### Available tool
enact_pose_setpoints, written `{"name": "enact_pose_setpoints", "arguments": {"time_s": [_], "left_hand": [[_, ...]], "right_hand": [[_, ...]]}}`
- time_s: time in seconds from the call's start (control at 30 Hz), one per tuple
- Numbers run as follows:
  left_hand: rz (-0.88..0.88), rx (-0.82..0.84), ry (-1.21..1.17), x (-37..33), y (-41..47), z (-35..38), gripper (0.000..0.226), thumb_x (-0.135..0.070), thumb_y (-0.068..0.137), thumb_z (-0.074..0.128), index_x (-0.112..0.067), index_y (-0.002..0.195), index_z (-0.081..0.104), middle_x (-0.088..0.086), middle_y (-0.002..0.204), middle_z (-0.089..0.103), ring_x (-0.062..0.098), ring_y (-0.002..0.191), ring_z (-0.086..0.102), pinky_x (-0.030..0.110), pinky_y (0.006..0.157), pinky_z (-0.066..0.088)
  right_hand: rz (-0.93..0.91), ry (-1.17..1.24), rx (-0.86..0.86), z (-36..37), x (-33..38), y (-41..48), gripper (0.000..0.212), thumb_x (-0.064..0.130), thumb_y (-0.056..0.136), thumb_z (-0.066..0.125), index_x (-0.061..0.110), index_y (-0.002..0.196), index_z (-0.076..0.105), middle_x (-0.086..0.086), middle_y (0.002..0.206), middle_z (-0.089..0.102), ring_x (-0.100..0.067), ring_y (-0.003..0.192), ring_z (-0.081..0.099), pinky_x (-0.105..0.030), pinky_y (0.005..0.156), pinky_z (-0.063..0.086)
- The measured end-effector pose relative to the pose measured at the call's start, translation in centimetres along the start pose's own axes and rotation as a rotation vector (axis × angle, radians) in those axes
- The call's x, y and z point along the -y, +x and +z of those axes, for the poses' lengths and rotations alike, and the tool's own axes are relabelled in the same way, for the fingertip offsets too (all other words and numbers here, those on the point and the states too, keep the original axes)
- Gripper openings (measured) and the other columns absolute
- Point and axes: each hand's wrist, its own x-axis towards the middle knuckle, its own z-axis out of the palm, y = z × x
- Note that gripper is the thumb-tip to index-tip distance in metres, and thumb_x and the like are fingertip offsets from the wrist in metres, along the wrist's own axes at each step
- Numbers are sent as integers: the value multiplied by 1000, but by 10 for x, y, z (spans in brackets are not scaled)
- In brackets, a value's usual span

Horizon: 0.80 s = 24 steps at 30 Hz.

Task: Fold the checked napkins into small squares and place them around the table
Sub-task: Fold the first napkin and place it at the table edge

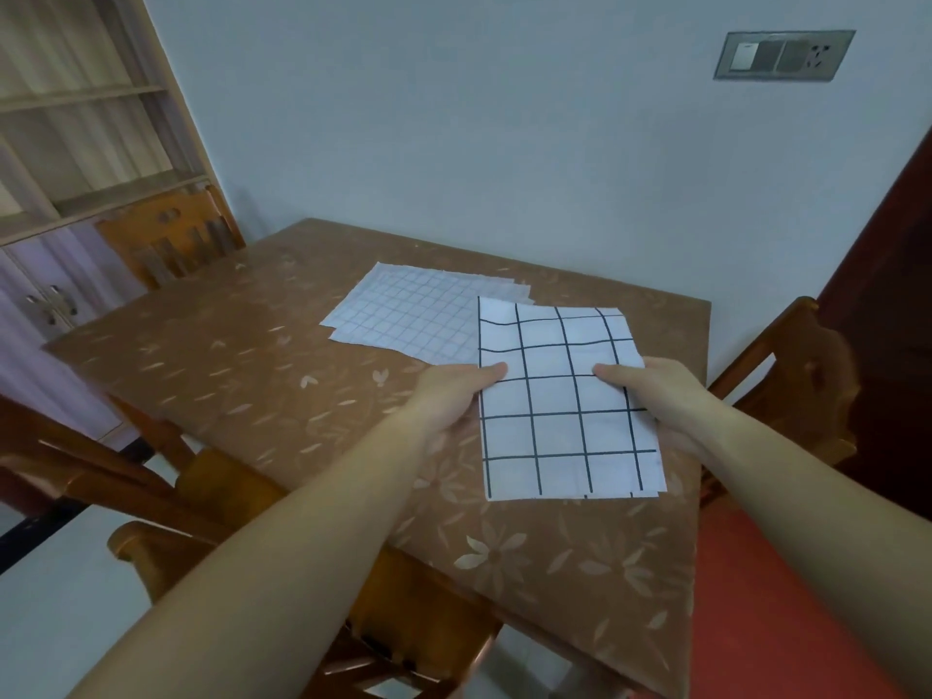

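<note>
Left hand [454,396]: pinches folded napkin's [555,411] left edge.
Right hand [660,396]: pinches its right edge.
Napkin stack [403,315]: flat, just behind.
Table [227,355]: right edge near right hand.

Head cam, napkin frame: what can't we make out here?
- Head view: fingers of left hand and right hand, hidden under the held napkin; only thumbs show.
- Head view: layer count in the held napkin, edges too fine.
- Head view: number of napkins in the stack, overlapped, near corner covered by the held napkin.
</note>
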Motion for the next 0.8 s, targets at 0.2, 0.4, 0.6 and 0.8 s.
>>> {"name": "enact_pose_setpoints", "arguments": {"time_s": [0.2, 0.4, 0.6, 0.8], "left_hand": [[-2, -145, -141, 22, 3, 10, 34, -25, 82, 77, -9, 111, 68, 5, 101, 74, 18, 86, 70, 33, 80, 57], [11, -34, -110, 20, -2, 7, 41, -17, 81, 76, -24, 119, 63, 3, 100, 73, 20, 87, 68, 37, 87, 53], [188, -87, 192, 19, -3, 10, 36, -2, 80, 74, -11, 115, 70, -11, 66, 62, 9, 71, 64, 30, 83, 58], [289, -146, 401, 21, -7, 11, 32, -11, 81, 76, -19, 112, 71, -5, 86, 66, 8, 78, 63, 16, 70, 46]], "right_hand": [[34, 36, -111, 1, -18, 0, 11, 8, 89, 68, 3, 99, 64, -3, 83, 67, -15, 65, 63, -26, 53, 54], [23, 119, -194, -12, -29, 13, 56, 19, 82, 78, 5, 132, 55, -8, 132, 59, -23, 97, 65, -34, 67, 53], [-15, 54, -139, -22, -26, 12, 70, 8, 77, 78, 17, 139, 47, -13, 133, 55, -30, 106, 63, -45, 85, 55], [-123, -114, -241, -27, -22, 3, 74, 5, 77, 78, 24, 141, 44, -6, 121, 57, -25, 111, 59, -37, 81, 54]]}}
